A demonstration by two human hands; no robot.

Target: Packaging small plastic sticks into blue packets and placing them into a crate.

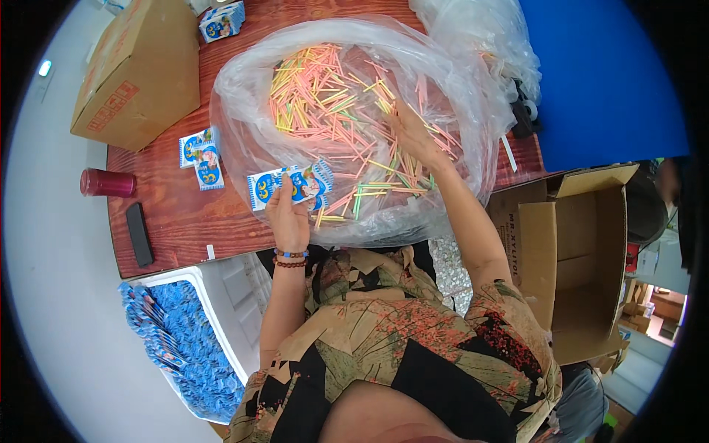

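My left hand (286, 214) holds a small fanned stack of blue-and-white packets (292, 186) at the near edge of a big clear plastic bag (244, 96). The bag lies open on a reddish wooden table (177, 214) and is full of thin coloured sticks (325, 96) in pink, yellow, green and orange. My right hand (412, 134) reaches inside the bag and rests on the sticks on its right side, fingers curled among them. Whether it grips any sticks I cannot tell.
More blue packets (201, 151) lie left of the bag, others (221, 21) at the table's far edge. A closed cardboard box (136, 70), a red cup (107, 183) and a black phone (139, 234) sit left. A white bin (221, 288) of blue packets stands below; an open carton (576, 251) stands right.
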